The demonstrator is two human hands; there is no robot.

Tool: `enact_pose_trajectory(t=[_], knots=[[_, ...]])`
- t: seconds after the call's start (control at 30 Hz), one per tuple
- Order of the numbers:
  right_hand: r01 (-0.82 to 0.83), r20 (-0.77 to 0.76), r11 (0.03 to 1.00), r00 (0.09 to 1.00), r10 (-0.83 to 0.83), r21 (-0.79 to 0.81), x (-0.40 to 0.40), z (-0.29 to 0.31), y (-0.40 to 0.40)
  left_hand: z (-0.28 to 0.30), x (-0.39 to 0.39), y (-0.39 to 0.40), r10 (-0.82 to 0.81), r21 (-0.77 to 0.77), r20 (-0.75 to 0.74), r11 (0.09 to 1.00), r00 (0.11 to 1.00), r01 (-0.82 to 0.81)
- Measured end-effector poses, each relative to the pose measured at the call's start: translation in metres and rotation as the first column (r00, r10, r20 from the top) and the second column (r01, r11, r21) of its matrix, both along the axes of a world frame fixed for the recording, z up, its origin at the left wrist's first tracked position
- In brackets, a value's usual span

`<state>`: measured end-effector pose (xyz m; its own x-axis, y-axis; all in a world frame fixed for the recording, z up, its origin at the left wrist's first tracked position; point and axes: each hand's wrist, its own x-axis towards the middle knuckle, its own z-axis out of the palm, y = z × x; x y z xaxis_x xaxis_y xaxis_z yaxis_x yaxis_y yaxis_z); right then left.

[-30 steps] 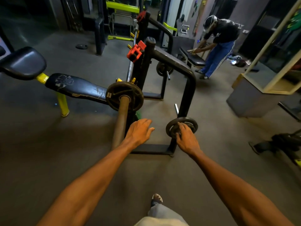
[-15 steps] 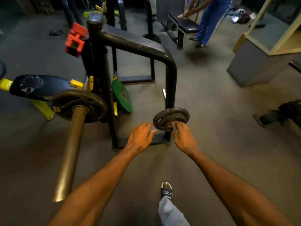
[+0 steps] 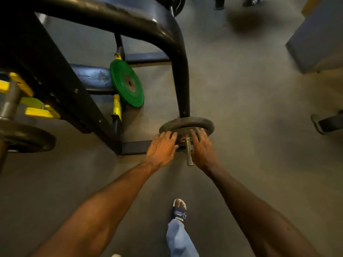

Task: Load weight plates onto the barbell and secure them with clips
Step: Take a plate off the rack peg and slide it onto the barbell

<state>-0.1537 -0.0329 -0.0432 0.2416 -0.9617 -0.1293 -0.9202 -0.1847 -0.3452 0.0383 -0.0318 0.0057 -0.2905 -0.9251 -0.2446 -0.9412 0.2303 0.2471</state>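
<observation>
Plates (image 3: 186, 125) sit stacked low on a short steel peg (image 3: 188, 152) at the foot of the black rack (image 3: 181, 71), close to the floor, dark iron discs with the peg poking out toward the person. Trouble, as I judge it, would come from sliding a disc off without a firm hold: iron is heavy and smooth, and if it tips as it clears the peg it could pinch fingers or drop near the sandalled foot (image 3: 179, 210) just behind. The left hand (image 3: 161, 147) lies spread over the near left edge, the right hand (image 3: 201, 147) over the right, fingers curled onto the face, neither yet closed round the rim. Both arms reach down straight, nearly parallel. The barbell (image 3: 8, 102) with one plate on it waits far left; a green plate (image 3: 128, 84) leans nearby.
</observation>
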Motion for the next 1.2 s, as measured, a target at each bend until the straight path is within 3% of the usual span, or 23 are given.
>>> enact_pose_trajectory(t=[0.33, 0.5, 0.67, 0.97, 1.1, 1.2], knots=[[0.009, 0.085, 1.0, 0.996, -0.011, 0.018, -0.013, -0.048, -0.034, -0.049, -0.026, -0.04, 0.065, 0.125, -0.141, 0.991, 0.988, -0.048], [0.101, 0.112, 0.995, 0.989, -0.098, -0.027, -0.006, -0.046, -0.04, -0.061, -0.043, -0.039, 0.153, 0.072, -0.153, 0.987, 0.976, -0.143], [0.073, 0.099, 0.99, 0.993, -0.062, -0.117, -0.01, -0.051, -0.035, -0.067, -0.053, -0.037, 0.185, 0.025, -0.104, 0.983, 0.977, -0.184], [0.1, 0.193, 0.992, 0.978, -0.084, -0.074, -0.009, -0.066, -0.03, -0.073, -0.063, -0.032, 0.261, 0.024, -0.189, 0.965, 0.947, -0.262], [0.039, 0.114, 0.995, 0.993, -0.028, -0.097, -0.018, -0.061, -0.031, -0.087, -0.061, -0.024, 0.153, 0.046, -0.146, 0.988, 0.978, -0.147], [0.036, 0.152, 0.997, 0.988, -0.026, -0.065, -0.018, -0.061, -0.034, -0.092, -0.057, -0.024, 0.124, 0.076, -0.11, 0.99, 0.986, -0.116]])
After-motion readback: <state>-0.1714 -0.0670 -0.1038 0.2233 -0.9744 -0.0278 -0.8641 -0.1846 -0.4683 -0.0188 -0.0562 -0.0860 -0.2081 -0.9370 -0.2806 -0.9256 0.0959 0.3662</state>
